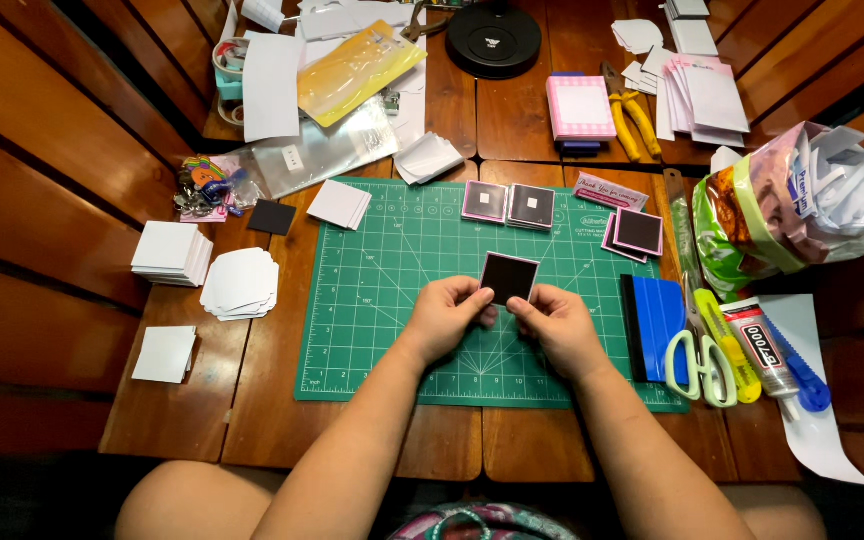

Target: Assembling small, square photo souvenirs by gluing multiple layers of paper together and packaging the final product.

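Observation:
A small black square card with a pale pink edge [508,277] is held up over the green cutting mat [372,300]. My left hand [449,317] pinches its lower left corner, and my right hand [559,325] pinches its lower right corner. Similar pink-edged black squares lie at the mat's far side: two side by side [509,203] and a small stack [637,232] to the right. A pink paper slip [609,191] lies between them.
Stacks of white cut cards [171,252] [240,284] [164,353] sit left of the mat. To the right lie a blue scraper [657,320], green-handled scissors [700,362], a glue tube [764,352], a blue knife [802,385], and a bag of paper scraps [802,200].

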